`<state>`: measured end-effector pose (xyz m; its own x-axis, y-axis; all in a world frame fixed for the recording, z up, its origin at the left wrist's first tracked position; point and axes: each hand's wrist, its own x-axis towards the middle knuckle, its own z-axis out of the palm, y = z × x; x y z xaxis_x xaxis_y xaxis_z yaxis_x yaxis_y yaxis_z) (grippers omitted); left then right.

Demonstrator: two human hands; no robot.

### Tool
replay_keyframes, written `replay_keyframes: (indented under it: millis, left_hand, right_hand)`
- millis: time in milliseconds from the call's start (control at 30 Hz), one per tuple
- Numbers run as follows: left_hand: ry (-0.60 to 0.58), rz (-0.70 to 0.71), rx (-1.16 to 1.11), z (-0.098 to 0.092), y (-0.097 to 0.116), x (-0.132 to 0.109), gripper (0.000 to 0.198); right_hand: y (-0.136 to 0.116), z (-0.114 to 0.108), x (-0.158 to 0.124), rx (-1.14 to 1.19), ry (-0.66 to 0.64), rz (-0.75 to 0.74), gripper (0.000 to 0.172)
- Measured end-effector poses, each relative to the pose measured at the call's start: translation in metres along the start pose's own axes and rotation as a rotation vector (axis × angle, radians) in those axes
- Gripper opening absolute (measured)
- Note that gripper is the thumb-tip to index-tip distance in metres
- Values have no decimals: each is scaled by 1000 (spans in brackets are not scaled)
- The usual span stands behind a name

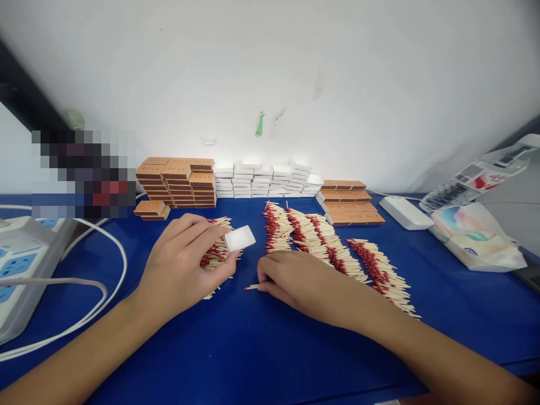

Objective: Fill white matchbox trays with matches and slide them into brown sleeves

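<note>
Presently: match [252, 287] pinched, tray [240, 239] off to its upper left

Governing relation: the tray lies leftward of the right hand [297, 281] and farther from the person, near its fingertips but not touching them. The match projects leftward from that hand, its long axis running nearly sideways and its red head foremost, so it points below the tray rather than at it; by judgement, bringing the two into line calls for a change of height or angle. The right hand is the one at the match. Whether the match rests on the bench [236, 354] or is just clear of it cannot be determined.

Right hand: back uppermost, thumb and forefinger pinching the match near its plain end, remaining fingers largely concealed. Its forearm enters from the lower right.

Left hand [181, 261]: thumb on the near side of the tray, fingers on the far side, pinching it at a tilt. Its forearm enters from the lower left. The white face of the tray shows no matches; whether that face is the inside or the underside is unclear.

Surroundings: the left pile [217, 256] lies under and beyond the left hand's fingers; the other piles [279, 225] lie beyond and to the right of the right hand. White stacks [261, 185] stand farther off, beyond both hands.
</note>
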<state>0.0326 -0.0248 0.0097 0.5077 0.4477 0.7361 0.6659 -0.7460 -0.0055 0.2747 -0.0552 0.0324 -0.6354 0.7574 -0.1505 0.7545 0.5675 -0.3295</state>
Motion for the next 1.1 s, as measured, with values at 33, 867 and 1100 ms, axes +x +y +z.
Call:
replay_keyframes:
  millis: [33, 867, 1100]
  left_hand:
    - [2, 1, -2, 0, 0, 0, 34]
    - [22, -1, 50, -6, -5, 4, 30]
    - [-9, 4, 46, -3, -5, 2, 27]
  right_hand:
    - [-1, 0, -1, 5, -2, 7, 20]
    - [13, 6, 4, 512, 261, -60, 8]
    - [17, 11, 5, 298, 266, -59, 7]
